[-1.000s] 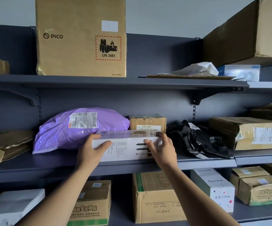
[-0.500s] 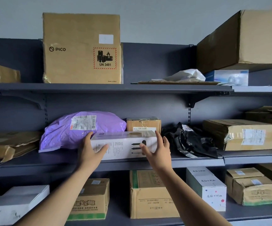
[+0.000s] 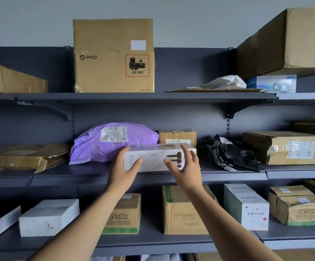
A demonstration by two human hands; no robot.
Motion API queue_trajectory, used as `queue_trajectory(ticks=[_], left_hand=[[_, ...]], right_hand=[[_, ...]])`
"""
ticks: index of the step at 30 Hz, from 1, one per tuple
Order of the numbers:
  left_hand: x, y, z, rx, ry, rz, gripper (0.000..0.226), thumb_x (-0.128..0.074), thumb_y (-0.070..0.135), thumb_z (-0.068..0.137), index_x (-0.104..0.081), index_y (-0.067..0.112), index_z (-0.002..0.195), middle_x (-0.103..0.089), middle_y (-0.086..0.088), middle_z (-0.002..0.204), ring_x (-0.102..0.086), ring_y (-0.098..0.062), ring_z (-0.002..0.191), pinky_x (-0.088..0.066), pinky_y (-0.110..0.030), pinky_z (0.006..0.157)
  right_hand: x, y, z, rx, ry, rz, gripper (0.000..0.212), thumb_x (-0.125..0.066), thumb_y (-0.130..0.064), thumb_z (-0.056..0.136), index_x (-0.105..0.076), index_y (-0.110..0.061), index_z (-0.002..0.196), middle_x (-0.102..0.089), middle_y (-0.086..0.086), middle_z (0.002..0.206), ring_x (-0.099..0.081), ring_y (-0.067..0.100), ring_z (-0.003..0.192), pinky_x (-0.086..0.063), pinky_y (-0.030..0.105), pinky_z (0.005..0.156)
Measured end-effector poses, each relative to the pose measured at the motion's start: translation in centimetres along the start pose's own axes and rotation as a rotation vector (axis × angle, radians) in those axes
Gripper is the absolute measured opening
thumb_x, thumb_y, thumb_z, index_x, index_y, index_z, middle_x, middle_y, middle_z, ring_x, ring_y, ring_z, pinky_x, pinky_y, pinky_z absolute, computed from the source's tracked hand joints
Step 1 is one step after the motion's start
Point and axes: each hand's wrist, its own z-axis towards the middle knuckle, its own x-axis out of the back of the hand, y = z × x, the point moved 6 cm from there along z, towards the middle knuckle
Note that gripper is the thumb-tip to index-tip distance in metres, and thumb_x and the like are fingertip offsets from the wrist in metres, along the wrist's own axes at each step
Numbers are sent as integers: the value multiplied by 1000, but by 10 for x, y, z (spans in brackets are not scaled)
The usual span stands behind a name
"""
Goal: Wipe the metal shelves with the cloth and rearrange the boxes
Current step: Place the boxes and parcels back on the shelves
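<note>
A long white box (image 3: 153, 160) lies on the dark grey middle metal shelf (image 3: 88, 174), in front of a purple mailer bag (image 3: 105, 144) and a small cardboard box (image 3: 177, 137). My left hand (image 3: 123, 167) grips the box's left end, thumb on the front face and fingers over the top. In front of the box's right part, my right hand (image 3: 186, 166) has its fingers spread and loose, and it does not clasp the box. No cloth shows in view.
A crumpled black bag (image 3: 226, 153) and a taped carton (image 3: 285, 147) lie to the right, flattened cardboard (image 3: 21, 157) to the left. A tall PICO carton (image 3: 113, 55) stands on the top shelf. Several boxes fill the lower shelf (image 3: 153, 240).
The white box has been slid back against the purple bag and small carton. My right hand has let go of its right end and spread its fingers. The view has pulled back.
</note>
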Motion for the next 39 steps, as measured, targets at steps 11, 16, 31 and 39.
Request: queue_trajectory(ticks=[11,16,31,39], left_hand=[[125,-38,0,28,-77,-54,59,-69,46,91,-47,32,144,-48,18,144,-42,-2,131,-31,-21,100],[207,-77,5,56,-62,-76,59,-71,50,88,-51,33,140,-52,19,141,-45,-2,131,-32,-20,101],[268,-241,-117,320,-207,-20,45,-69,44,92,-54,29,132,-56,10,134,-50,-11,124,-41,-29,101],[257,-366,-215,617,-320,81,52,-67,52,90,-53,31,135,-56,4,139,-52,-15,127,-41,-32,101]], right_hand=[[-126,-106,-53,56,-51,48,85,-70,-62,84,-36,-30,155,-35,5,158,-36,19,146,-34,34,117],[-197,-160,-82,96,-84,61,83,-72,-58,85,-39,-24,153,-41,4,152,-39,21,143,-38,39,116],[-315,-99,-243,-219,-255,-43,82,-69,-59,87,-35,-27,155,-39,4,154,-42,21,139,-34,31,110],[-392,9,-341,-452,-488,-106,79,-70,-56,88,-38,-25,153,-41,5,152,-45,23,137,-35,26,98]])
